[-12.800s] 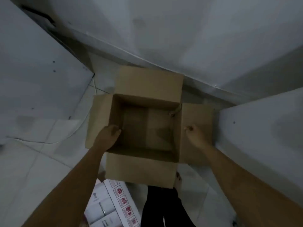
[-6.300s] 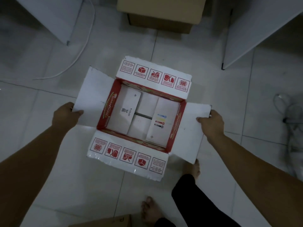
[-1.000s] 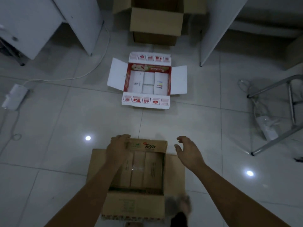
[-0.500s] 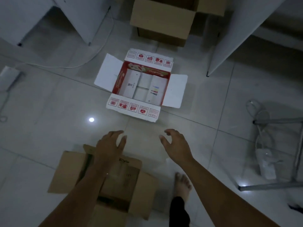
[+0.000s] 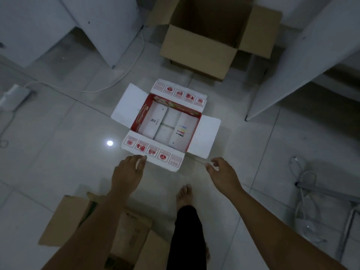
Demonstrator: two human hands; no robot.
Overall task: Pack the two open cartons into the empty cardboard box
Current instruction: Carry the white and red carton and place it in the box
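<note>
A white carton with red inner walls lies open on the floor in the middle, several white packs inside it. My left hand hovers open just below its near flap, fingertips almost at the flap's edge. My right hand is open too, a little below the carton's right flap. A brown carton sits open at the bottom left, partly hidden under my left forearm. The large empty cardboard box stands at the top, flaps spread.
White cabinet panels stand at the upper left and a white panel at the upper right. A power strip and cable lie at the left. A metal chair frame and cords are at the right. My bare foot is below the white carton.
Both hands have left the brown carton and moved forward toward the white carton. The view has shifted forward, so the brown carton now sits lower left.
</note>
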